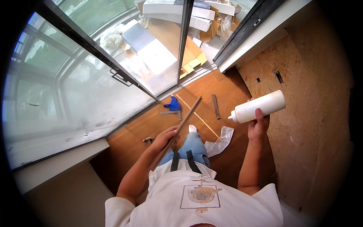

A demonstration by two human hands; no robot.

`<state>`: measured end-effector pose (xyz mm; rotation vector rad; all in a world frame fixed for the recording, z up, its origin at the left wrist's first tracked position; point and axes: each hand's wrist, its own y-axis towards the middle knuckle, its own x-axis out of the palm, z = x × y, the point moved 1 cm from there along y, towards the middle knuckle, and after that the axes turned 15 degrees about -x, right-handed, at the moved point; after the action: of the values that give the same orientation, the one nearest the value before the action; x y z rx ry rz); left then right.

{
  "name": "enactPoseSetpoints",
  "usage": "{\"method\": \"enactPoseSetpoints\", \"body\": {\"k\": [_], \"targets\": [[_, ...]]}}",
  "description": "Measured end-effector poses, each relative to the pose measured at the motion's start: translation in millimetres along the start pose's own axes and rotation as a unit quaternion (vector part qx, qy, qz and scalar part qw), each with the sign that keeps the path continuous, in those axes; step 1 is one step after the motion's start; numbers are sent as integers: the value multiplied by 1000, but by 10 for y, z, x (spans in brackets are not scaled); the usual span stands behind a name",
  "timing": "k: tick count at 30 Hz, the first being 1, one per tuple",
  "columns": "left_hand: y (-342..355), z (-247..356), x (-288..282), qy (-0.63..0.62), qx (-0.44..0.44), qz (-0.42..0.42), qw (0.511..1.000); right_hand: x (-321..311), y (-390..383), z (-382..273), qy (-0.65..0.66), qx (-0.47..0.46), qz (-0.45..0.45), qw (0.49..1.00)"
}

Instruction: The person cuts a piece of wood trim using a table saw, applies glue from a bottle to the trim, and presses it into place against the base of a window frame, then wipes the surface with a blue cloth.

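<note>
My left hand [164,138] is closed around a long, narrow brown trim strip [188,116], which slants from my waist up toward the far right. Held out on the right, a white squeeze bottle [262,106] lies nearly sideways in my right hand [258,128]. Its ribbed cap and pointed nozzle face left, over the floor and apart from the strip. The fingers of my right hand are wrapped round the bottle, the thumb showing on its near side.
On the brown wood floor [145,119] lie a blue cloth or glove [173,103], a metal square [170,112], a thin wooden stick [206,125], a short brown strip [215,106] and white plastic sheeting [223,143]. Glass doors [87,90] stand left; a particle-board wall [310,125] rises right; boxes [155,56] lie beyond.
</note>
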<state>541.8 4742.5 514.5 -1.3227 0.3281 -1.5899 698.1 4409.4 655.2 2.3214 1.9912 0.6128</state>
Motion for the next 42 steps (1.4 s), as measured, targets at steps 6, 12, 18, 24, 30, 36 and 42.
{"method": "enactPoseSetpoints", "body": {"k": [6, 12, 18, 24, 30, 36, 42], "targets": [[70, -440, 236, -160, 13, -12, 987, 274, 277, -372, 80, 21, -124, 989], [203, -1052, 329, -289, 45, 39, 955, 302, 869, -67, -54, -38, -170, 983], [253, -1149, 501, -336, 82, 9, 938, 239, 1056, 422, -128, 59, -257, 956], [-129, -913, 548, -359, 83, -3, 929, 957, 647, -342, 162, -18, -221, 962], [-98, -496, 566, -328, 82, -29, 941, 1434, -438, -562, 164, 25, -353, 921], [262, -196, 603, -284, 127, -56, 949, 1494, -971, -515, 154, 72, -362, 917], [61, 138, 870, -260, 123, -84, 954, 1382, -1169, -516, 136, 77, -341, 927]]}}
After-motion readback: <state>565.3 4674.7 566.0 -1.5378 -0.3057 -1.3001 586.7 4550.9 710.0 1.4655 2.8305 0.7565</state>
